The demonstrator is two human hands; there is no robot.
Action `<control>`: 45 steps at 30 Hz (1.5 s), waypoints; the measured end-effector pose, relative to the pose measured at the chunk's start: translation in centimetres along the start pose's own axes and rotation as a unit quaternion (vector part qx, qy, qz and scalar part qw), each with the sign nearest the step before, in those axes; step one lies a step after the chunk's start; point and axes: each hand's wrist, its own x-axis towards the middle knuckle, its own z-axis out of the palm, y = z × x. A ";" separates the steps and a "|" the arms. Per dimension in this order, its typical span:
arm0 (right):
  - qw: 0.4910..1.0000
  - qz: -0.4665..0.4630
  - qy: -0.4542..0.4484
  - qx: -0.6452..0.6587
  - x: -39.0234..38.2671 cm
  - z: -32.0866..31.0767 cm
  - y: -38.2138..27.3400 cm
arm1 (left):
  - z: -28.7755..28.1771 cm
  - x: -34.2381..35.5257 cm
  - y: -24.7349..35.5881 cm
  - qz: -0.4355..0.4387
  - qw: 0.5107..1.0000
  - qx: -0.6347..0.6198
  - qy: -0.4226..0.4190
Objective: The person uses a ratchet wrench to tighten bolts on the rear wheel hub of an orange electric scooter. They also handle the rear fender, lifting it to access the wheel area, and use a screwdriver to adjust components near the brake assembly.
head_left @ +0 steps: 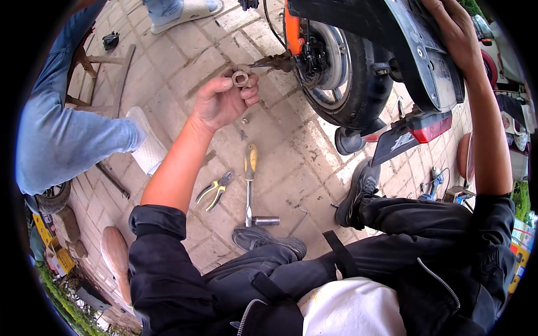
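1. Progress, judged from the layout: work under way, not finished. Rear wheel (pixel 343 67) sits mounted on the motorcycle (pixel 358 21), far right of centre.
2. Done, as far as shown: one ring-shaped metal part (pixel 240 79) is loose, in the air left of the wheel and apart from it. Nut or socket? Cannot tell; where it belongs is not shown either.
3. Left over, by judgement: the part has yet to be put to use or set down. Whether any fastener at the wheel is tight or missing cannot be read; hub detail is too dark and small.
4. Tools: yellow-handled ratchet (pixel 249 185), with a long socket (pixel 265 220) at its near end, lies on the paving; pliers (pixel 215 191) lie just left of it. Neither is in hand.
5. Grip, left hand (pixel 219 101): closed on the ring part, thumb and curled fingers around it, opening exposed.
6. Grip, right hand (pixel 457 35): laid against the black tail panel (pixel 432 64), far right. Contact seems likely; fingertips run to the frame edge, so clasping or merely resting cannot be told.
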 end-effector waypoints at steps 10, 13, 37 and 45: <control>0.999 -0.003 -0.018 -0.026 0.4 -0.2 -0.4 | -1.8 5.4 -2.0 0.215 0.617 0.731 0.195; 0.998 -0.022 -0.022 -0.050 0.4 -0.3 -0.3 | -1.6 6.4 -3.0 0.214 0.618 0.735 0.179; 0.997 0.001 -0.045 -0.059 0.5 -0.5 -0.7 | -2.3 7.9 -5.3 0.231 0.666 0.667 0.241; 0.999 -0.001 -0.035 -0.041 0.7 0.1 -0.6 | -2.9 7.9 -4.8 0.189 0.764 0.570 0.235</control>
